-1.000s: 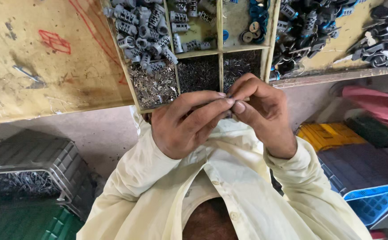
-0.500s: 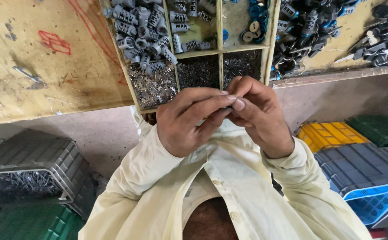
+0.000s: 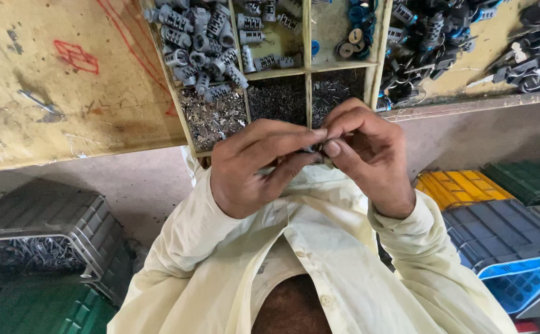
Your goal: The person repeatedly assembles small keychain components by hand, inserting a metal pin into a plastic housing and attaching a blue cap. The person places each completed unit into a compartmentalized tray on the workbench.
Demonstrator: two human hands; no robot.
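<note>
both hands meet just below the near edge of the table (image 3: pixel 65 124), fingertips pressed together over a small dark part (image 3: pixel 317 150) that is mostly hidden between them. the left hand (image 3: pixel 257 167) comes in from the left with its forefinger and thumb stretched out, and its grip pinches one side of the part. the right hand (image 3: pixel 369 154) curls in from the right, thumbnail up, and its grip pinches the other side, so the fingertips of the two hands touch. what the part is cannot be told; only a dark sliver shows. both arms wear pale cream sleeves (image 3: pixel 177 247), and a buttoned shirt of the same cloth fills the lower middle of the view. just beyond the hands a wooden divided tray (image 3: pixel 307 37) sits on the table: its left compartment holds grey ribbed cylinders (image 3: pixel 195 43) above a heap of small metal bits (image 3: pixel 214 117), the middle compartments hold fine dark pins (image 3: pixel 279 99), and an upper one holds blue and black round caps (image 3: pixel 350 25). to the right of the tray lies a pile of black parts (image 3: pixel 424 37). under the table, a grey crate (image 3: pixel 41 216) with metal pieces stands on the left, with a green crate (image 3: pixel 28 306) below it; on the right are a yellow crate (image 3: pixel 462 188), a dark blue-grey one (image 3: pixel 505 232) and a bright blue one (image 3: pixel 517 287).
</note>
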